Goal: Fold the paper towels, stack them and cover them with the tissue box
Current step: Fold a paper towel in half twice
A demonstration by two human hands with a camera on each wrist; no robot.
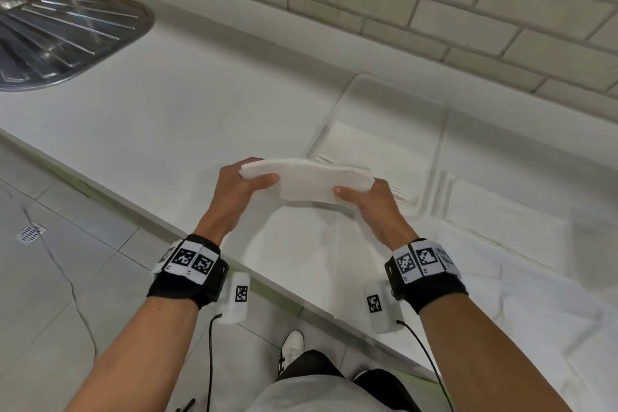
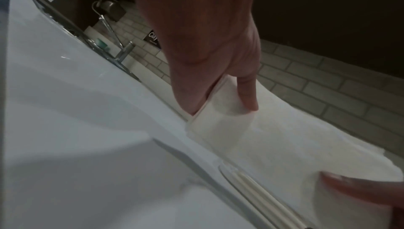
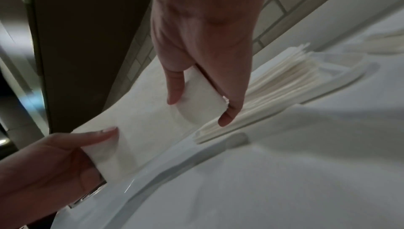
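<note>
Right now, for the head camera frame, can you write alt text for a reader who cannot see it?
Two hands, the left hand and the right hand, hold a folded white paper towel by its ends above a white countertop. Just behind it lies a stack of folded towels; a steel sink drainboard sits far left.

White paper towel [image 1: 311, 182]; steel-grey sink [image 1: 67, 33] (ribbed); white counter [image 1: 207, 104].

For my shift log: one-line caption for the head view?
Both hands, left hand and right hand, hold a folded paper towel above the white counter.
</note>
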